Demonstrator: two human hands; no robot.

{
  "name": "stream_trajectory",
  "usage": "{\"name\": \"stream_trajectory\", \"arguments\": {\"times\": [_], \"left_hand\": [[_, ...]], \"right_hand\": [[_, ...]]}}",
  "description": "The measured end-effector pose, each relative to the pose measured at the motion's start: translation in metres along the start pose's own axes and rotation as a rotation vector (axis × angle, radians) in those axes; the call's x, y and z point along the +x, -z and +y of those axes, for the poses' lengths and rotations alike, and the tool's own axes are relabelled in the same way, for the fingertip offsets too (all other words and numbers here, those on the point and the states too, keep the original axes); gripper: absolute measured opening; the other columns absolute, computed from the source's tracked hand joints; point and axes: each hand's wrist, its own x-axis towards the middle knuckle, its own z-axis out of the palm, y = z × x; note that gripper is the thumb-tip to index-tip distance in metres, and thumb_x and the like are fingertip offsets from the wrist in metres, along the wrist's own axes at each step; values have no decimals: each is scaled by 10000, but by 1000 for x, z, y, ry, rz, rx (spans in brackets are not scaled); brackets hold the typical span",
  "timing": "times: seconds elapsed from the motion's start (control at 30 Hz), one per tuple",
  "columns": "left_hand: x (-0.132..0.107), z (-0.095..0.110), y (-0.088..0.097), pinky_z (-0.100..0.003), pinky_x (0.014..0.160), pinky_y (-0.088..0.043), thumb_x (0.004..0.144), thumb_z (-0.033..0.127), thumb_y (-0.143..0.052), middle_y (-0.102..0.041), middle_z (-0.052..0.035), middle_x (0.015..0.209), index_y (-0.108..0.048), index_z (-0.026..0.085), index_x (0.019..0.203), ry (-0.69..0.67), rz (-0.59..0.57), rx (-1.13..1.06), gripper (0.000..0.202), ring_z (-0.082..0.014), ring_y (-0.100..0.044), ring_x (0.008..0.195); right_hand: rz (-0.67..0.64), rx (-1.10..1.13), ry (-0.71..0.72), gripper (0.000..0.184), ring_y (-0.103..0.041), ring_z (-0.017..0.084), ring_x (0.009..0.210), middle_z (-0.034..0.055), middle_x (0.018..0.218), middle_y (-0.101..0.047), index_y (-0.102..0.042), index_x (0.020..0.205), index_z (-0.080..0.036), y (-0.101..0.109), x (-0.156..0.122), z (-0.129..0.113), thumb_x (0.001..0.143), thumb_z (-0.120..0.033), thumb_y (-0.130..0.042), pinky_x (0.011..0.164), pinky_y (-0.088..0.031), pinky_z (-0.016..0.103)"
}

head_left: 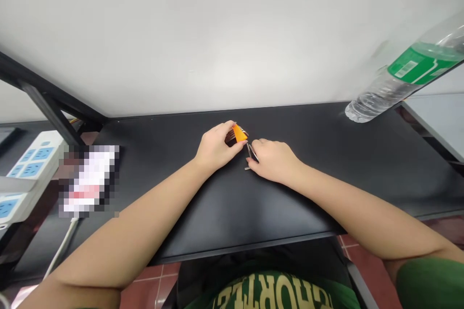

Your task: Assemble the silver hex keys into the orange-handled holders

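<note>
My left hand (220, 145) is closed around an orange hex key holder (239, 133) above the middle of the black table. Slots or dark marks run along the holder's upper edge, and much of it is hidden by my fingers. Just to the right, my right hand (270, 158) pinches thin metal hex keys (249, 150), whose ends show between thumb and fingers. One short bent end sticks out to the left below my thumb. How many keys I hold is unclear. The two hands are close together, nearly touching at the fingertips.
The black table (224, 212) meets a white wall behind. A plastic bottle (384, 91) with a green label stands at the back right. At left lie a blurred-out phone (89, 181) with a white cable (61, 246) and a white power strip (38, 164) near a black frame.
</note>
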Motion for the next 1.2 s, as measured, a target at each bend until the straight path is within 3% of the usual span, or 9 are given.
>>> {"name": "stream_trajectory", "arguments": {"times": [0.1,0.2,0.43,0.67,0.77,0.87,0.97,1.07,1.2], "left_hand": [[0,-1,1,-353,874,-610,900,440,-740,-783,-52,1069,-667,227,1158,-18,4,-4,343,-211,-735,915],[-1,-3,0,-345,864,-601,897,434,-748,-776,-45,1051,-670,228,1162,-36,4,33,346,-208,-732,902],[-3,-9,-4,-363,869,-598,910,425,-746,-762,-60,1072,-640,230,1265,-109,11,130,419,-225,-734,911],[-6,0,-4,-372,862,-586,932,448,-735,-756,-60,1037,-631,232,1209,-181,-32,166,366,-240,-733,928],[-6,4,-4,-369,833,-579,919,461,-750,-755,-48,1002,-635,234,1159,-169,-58,172,350,-238,-731,896],[-5,3,-4,-362,832,-579,931,437,-735,-753,-52,1019,-635,237,1182,-160,-68,171,337,-240,-736,921],[-3,-1,-2,-376,868,-589,932,395,-724,-751,-70,1072,-629,235,1262,-146,-74,178,379,-250,-737,966],[0,-3,2,-406,888,-587,918,388,-727,-748,-81,1065,-622,222,1322,-107,-100,222,450,-277,-730,985],[2,-3,4,-429,923,-574,912,396,-726,-747,-94,1086,-626,205,1336,-56,-95,264,476,-304,-715,1031]], "right_hand": [[57,0,115,157,-669,251,786,136,1022,-703,-683,999,-181,-5,3,10,1053,-296,-592,659,-427,368],[108,5,243,184,-644,259,894,124,997,-682,-679,933,-181,-9,9,23,1070,-263,-588,753,-449,374],[127,139,367,156,-601,243,950,110,1038,-678,-696,1011,-181,-14,16,38,1060,-177,-548,877,-460,378],[406,505,280,73,-614,204,839,72,981,-685,-609,954,-222,-10,20,41,1001,-213,-555,774,-476,335],[381,596,289,68,-604,187,764,40,891,-676,-567,904,-238,-13,22,37,964,-214,-547,713,-474,311],[381,649,209,38,-602,175,713,16,844,-673,-558,897,-246,-15,22,34,903,-217,-581,676,-470,297],[403,675,105,143,-602,169,674,-11,796,-673,-595,941,-250,-13,22,38,814,-183,-600,688,-483,298],[382,620,5,178,-581,166,629,-35,701,-642,-632,906,-241,-7,25,51,750,-160,-602,674,-465,300],[228,434,-2,142,-573,173,644,-29,674,-644,-660,842,-229,-3,29,69,747,-141,-604,671,-420,305]]}}
